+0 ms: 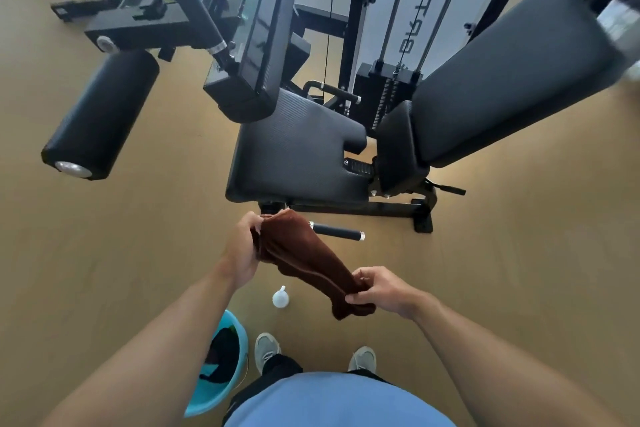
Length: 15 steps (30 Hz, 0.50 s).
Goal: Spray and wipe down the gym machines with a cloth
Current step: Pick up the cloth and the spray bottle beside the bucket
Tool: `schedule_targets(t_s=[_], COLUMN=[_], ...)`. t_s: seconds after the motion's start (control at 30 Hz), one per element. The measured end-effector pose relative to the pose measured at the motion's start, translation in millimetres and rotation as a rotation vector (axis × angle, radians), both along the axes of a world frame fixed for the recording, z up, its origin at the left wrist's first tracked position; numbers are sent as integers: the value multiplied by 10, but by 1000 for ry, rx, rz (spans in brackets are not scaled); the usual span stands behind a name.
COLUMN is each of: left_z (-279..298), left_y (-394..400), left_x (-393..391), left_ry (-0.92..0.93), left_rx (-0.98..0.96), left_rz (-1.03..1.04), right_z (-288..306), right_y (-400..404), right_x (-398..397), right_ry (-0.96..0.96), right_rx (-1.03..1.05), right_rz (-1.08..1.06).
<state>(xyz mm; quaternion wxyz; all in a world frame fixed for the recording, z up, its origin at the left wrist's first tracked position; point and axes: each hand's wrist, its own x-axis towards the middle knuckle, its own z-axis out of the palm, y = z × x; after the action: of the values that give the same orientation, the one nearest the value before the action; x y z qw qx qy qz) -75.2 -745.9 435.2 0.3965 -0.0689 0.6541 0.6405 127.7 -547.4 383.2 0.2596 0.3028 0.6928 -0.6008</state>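
A brown cloth point(304, 262) stretches between both hands above the floor. My left hand point(242, 251) grips its far end, and my right hand point(381, 289) pinches its near end. Straight ahead stands a black gym machine with a padded seat point(294, 152) and a long tilted back pad point(512, 76). A white spray bottle point(280, 297) stands on the floor below the cloth, touched by neither hand.
A blue bucket point(239, 362) holding dark cloths sits by my left foot. A black roller pad point(104, 114) juts out at the left. A short black handle point(337, 230) sticks out under the seat. The weight stack point(391, 90) and cables rise behind. Wooden floor lies all around.
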Motion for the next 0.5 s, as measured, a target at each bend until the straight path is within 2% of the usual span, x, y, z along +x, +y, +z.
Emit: schedule_targets(t_s=[0.1, 0.23, 0.3, 0.5], left_z=[-104, -215, -218, -323], left_y=[-31, -69, -83, -151], left_x=[-83, -157, -201, -367], left_ry=[38, 93, 121, 295], left_rx=[-24, -44, -54, -146], left_rz=[-113, -109, -122, -320], right_z=[11, 66, 55, -86], right_y=[18, -51, -85, -81], right_x=[15, 54, 46, 24], right_ry=[-37, 21, 63, 84], right_rx=[25, 46, 134, 434], right_rz=[4, -194, -262, -249])
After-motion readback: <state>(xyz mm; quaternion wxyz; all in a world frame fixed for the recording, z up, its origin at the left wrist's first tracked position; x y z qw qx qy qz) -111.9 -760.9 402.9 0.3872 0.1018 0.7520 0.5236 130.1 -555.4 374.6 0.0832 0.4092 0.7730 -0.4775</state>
